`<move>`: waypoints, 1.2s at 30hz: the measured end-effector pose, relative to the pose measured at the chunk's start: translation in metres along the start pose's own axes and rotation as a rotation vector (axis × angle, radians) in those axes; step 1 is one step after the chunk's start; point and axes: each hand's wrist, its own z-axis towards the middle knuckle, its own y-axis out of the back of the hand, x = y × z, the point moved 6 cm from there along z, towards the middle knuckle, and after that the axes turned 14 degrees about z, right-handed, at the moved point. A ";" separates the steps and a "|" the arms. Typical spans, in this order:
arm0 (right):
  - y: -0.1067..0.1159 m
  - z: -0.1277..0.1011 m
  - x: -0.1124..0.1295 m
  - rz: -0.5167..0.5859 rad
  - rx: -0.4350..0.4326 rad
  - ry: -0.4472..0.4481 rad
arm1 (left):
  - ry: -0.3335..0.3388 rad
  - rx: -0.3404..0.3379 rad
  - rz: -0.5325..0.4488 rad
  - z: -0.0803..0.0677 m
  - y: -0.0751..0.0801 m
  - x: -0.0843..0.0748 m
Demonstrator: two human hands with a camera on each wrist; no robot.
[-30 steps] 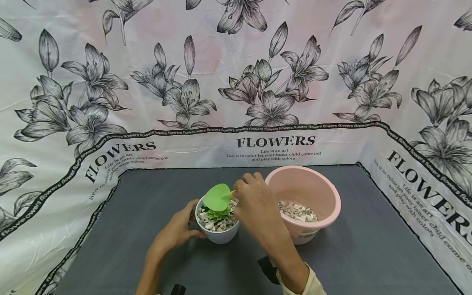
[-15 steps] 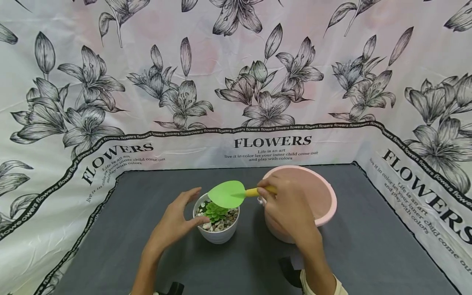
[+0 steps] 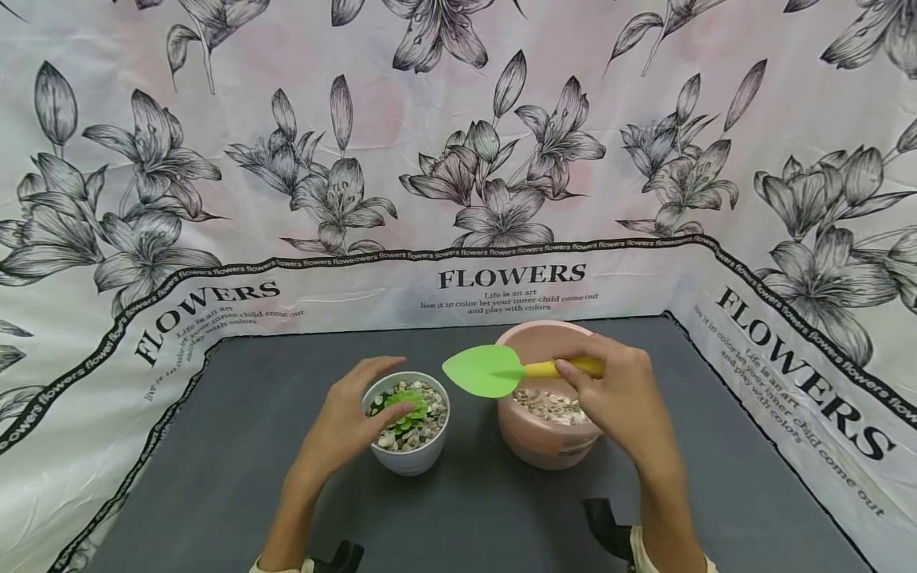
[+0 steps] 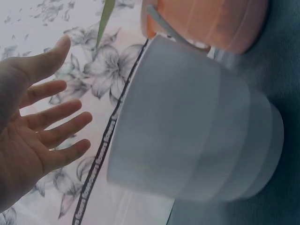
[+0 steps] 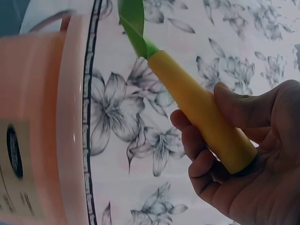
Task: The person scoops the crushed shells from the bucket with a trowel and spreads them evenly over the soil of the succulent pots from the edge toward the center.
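Note:
A toy-like trowel with a green blade (image 3: 485, 371) and a yellow handle (image 5: 201, 110) is gripped by the right hand (image 3: 622, 390) above the pink bucket (image 3: 540, 446). Its blade points left, between the bucket and a small white pot (image 3: 414, 461). Inside that pot a green succulent (image 3: 405, 410) stands among pale pebbles (image 3: 430, 406). The left hand (image 3: 353, 414) hovers at the pot's left rim, fingers spread and apart from its wall, as the left wrist view shows. Its thumb overlaps the succulent in the head view.
Pebbles (image 3: 552, 407) lie in the bottom of the bucket. Both containers stand on a dark grey table surface (image 3: 480, 517). A flower-printed cloth (image 3: 322, 294) rises behind and along both sides.
The trowel and right hand have moved right, from over the pot to over the bucket. The left hand has come off the pot's side and now hovers with fingers spread.

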 end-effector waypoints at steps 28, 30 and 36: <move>0.045 -0.012 -0.031 -0.226 -0.156 -0.066 | -0.165 0.016 -0.095 0.024 -0.040 -0.058; 0.041 -0.012 -0.033 -0.275 -0.153 -0.062 | -0.158 0.019 -0.108 0.026 -0.044 -0.061; 0.023 -0.010 -0.039 -0.412 -0.134 0.021 | -0.135 0.052 -0.135 0.029 -0.057 -0.071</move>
